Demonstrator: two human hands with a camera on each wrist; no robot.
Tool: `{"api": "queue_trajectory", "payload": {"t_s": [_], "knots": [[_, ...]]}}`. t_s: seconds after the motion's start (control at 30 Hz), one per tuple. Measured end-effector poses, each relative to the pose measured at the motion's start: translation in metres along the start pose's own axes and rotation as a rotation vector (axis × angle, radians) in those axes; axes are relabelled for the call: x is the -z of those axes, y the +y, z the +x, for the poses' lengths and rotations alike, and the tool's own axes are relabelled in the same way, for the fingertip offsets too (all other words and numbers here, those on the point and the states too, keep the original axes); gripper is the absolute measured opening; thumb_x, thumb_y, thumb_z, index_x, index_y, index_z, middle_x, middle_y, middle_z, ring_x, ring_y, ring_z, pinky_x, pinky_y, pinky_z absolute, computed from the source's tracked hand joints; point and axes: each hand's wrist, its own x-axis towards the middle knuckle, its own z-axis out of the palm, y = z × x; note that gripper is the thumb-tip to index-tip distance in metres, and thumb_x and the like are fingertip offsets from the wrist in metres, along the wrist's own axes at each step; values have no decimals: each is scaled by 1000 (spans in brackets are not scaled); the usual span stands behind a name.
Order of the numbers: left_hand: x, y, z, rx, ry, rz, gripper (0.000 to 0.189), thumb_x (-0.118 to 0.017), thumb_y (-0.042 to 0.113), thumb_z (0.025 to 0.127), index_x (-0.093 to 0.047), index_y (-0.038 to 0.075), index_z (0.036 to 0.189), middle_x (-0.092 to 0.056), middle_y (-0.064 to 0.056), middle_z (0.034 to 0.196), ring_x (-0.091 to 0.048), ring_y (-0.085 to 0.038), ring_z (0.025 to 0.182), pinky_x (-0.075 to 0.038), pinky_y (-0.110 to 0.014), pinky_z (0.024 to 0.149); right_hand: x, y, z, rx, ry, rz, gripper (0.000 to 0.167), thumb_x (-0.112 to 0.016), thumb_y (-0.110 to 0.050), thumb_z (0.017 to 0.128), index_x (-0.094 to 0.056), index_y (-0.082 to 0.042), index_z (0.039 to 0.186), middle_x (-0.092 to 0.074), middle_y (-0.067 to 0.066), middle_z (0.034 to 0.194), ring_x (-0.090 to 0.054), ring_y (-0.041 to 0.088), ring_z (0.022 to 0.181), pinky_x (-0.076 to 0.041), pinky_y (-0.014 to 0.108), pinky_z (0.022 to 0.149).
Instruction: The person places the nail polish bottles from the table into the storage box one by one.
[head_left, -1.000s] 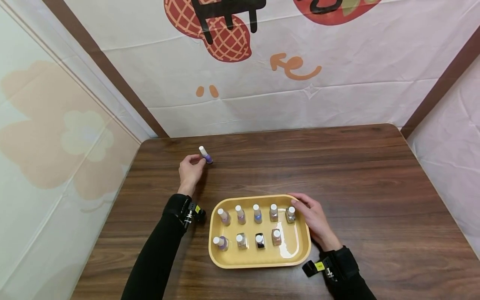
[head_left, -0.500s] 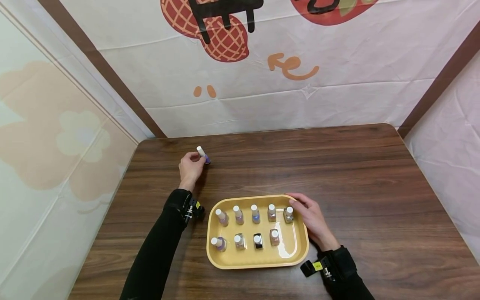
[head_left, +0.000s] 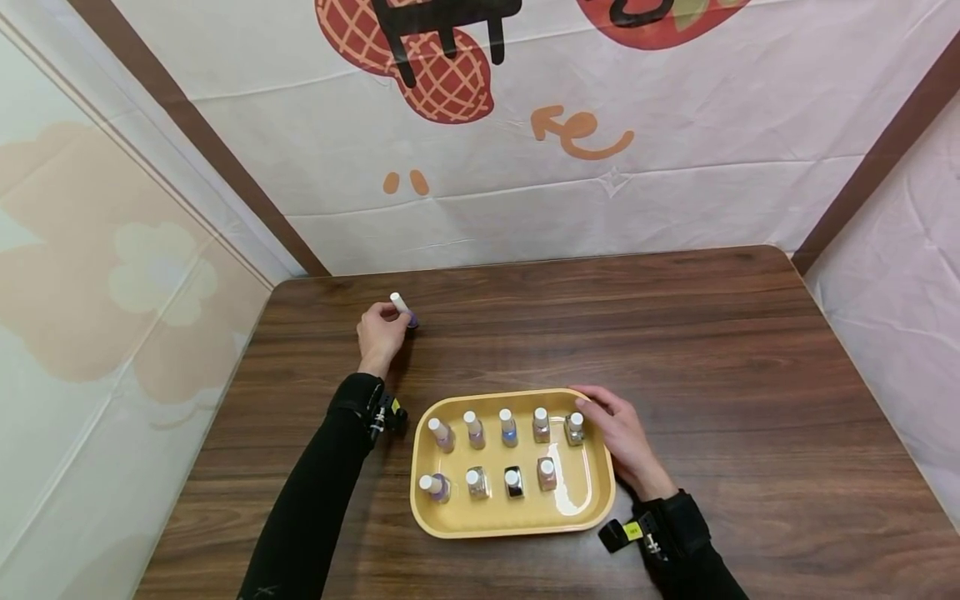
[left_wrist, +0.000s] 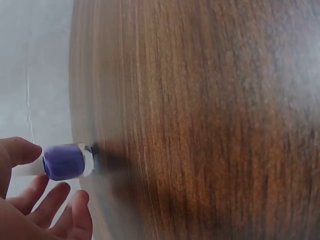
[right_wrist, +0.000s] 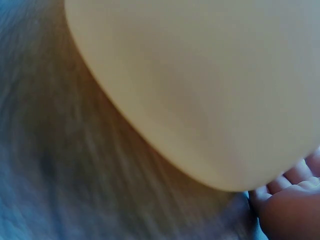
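Observation:
Near the far left of the table, my left hand [head_left: 381,337] pinches a small nail polish bottle [head_left: 412,319] with purple polish and a white cap. In the left wrist view the purple bottle [left_wrist: 65,162] has its clear glass base towards the wood, the thumb on one side of its capped end and fingers on the other. A yellow tray [head_left: 592,500] lies close to me, bearing several white-capped nail polish bottles in two rows. My right hand [head_left: 626,437] holds the tray's right far corner, thumb over the rim, other fingers partly hidden outside it.
The brown wooden table [head_left: 750,400] extends far to the right of the tray. A white printed cloth [head_left: 480,208] hangs right behind its back edge, with another cloth panel [head_left: 165,333] along the left side.
The left hand has edged slightly right against the purple bottle, covering more of it. The head view has shifted a little; the tray and right hand keep their places.

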Motion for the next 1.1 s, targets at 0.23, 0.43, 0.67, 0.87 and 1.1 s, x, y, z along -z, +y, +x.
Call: {"api": "queue_trajectory", "payload": {"t_s": [0.23, 0.43, 0.67, 0.87, 1.1], "knots": [[-2, 0, 2, -12, 8, 25, 38, -61, 27, 91, -61, 7, 122, -67, -14, 119, -58, -31, 111, -45, -43, 93, 0, 1, 1, -1, 1, 4, 44, -64, -24, 93, -57, 2, 128, -63, 2, 112, -63, 11, 97, -54, 27, 83], [-3, 1, 2, -22, 17, 31, 35, -61, 27, 92, -62, 6, 120, -67, -15, 117, -58, -32, 110, -46, -44, 92, 1, 1, 1, 5, -8, 0, 43, -63, -24, 94, -57, 2, 127, -63, 2, 113, -63, 11, 98, -54, 27, 83], [-4, 1, 3, -27, 32, 44, 33, -62, 25, 91, -63, 7, 119, -68, -14, 115, -59, -31, 109, -46, -43, 90, 1, 0, 1, 0, -2, -7, 43, -63, -25, 94, -57, 2, 127, -63, 5, 114, -63, 11, 98, -54, 27, 84], [-4, 1, 4, -41, 39, 54, 32, -61, 26, 91, -63, 7, 117, -69, -14, 114, -59, -31, 108, -46, -43, 90, 1, -1, 2, -4, -5, -3, 43, -63, -25, 94, -57, 1, 128, -62, 6, 115, -63, 11, 98, -54, 28, 83], [-4, 2, 2, -42, 33, 66, 29, -61, 25, 93, -63, 7, 115, -68, -14, 114, -58, -30, 109, -45, -42, 91, 1, 0, 2, -11, -1, -18, 42, -62, -25, 94, -57, 0, 128, -60, 11, 120, -63, 11, 99, -54, 27, 84]]}}
